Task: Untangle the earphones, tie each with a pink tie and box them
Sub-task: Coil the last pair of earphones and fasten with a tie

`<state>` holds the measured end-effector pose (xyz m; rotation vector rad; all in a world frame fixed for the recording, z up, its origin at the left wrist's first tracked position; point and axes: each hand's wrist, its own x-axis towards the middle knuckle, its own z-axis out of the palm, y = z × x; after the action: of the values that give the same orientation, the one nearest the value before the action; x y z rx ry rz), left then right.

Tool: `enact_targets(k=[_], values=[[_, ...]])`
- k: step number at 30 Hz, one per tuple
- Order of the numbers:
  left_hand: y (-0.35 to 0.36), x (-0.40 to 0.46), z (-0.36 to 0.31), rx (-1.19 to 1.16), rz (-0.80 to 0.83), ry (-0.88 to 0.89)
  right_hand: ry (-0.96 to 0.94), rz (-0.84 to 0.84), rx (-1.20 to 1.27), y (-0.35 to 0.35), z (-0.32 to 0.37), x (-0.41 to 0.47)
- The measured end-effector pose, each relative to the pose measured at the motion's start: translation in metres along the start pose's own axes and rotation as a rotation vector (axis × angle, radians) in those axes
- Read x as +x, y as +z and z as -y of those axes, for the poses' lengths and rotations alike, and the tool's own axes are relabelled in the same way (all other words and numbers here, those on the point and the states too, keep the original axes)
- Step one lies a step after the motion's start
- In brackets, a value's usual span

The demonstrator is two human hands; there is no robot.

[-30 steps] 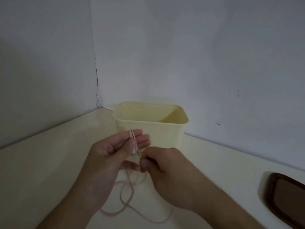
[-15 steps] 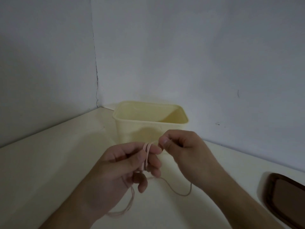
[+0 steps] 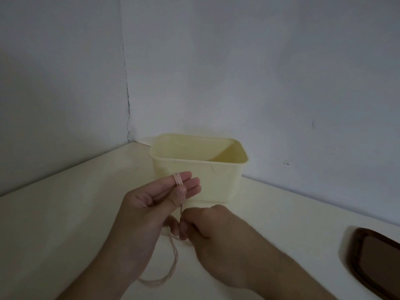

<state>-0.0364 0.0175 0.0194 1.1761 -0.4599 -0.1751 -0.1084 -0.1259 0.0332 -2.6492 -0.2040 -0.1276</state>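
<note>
Cord (image 3: 178,179) wound across left hand (image 3: 151,204) fingers, pinned by thumb; tail dropping straight down into right hand (image 3: 205,226) pinch, just below. Box (image 3: 199,169) behind.

Your hands work just in front of the box (image 3: 194,169), whose near wall stands right behind your left hand (image 3: 155,204) fingers. The box mouth is open from above. Walls (image 3: 281,83) close in behind and to the left of the box, meeting at a corner, so there is little room past it. To your right, a dark lid (image 3: 376,263) lies on the table (image 3: 54,224), well apart from your right hand (image 3: 207,230). Loops of cord (image 3: 171,267) hang between your wrists.
</note>
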Motion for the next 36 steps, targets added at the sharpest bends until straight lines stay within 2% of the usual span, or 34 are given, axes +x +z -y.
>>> enact_targets(k=[3, 9, 14, 19, 25, 32, 36], values=[[0.003, -0.003, 0.003, 0.068, -0.001, -0.008, -0.015, 0.024, -0.051, -0.002, 0.003, -0.001], [0.005, -0.005, 0.007, -0.021, 0.016, -0.089, -0.004, 0.063, -0.061, -0.002, 0.007, -0.003], [0.007, -0.006, 0.008, 0.138, 0.043, -0.050, -0.007, 0.075, -0.053, -0.009, 0.007, -0.002], [0.003, -0.002, 0.011, 0.180, 0.064, -0.063, -0.006, -0.019, -0.024, -0.017, 0.005, -0.002], [-0.002, -0.001, 0.009, 0.216, 0.236, -0.102, -0.001, -0.251, 0.139, -0.031, -0.001, -0.003], [-0.005, -0.003, 0.010, -0.127, 0.378, -0.209, 0.058, -0.385, 0.411, -0.038, -0.019, 0.001], [-0.007, -0.003, 0.012, -0.229, 0.387, -0.167, 0.062, -0.343, 0.407, -0.023, -0.023, 0.007]])
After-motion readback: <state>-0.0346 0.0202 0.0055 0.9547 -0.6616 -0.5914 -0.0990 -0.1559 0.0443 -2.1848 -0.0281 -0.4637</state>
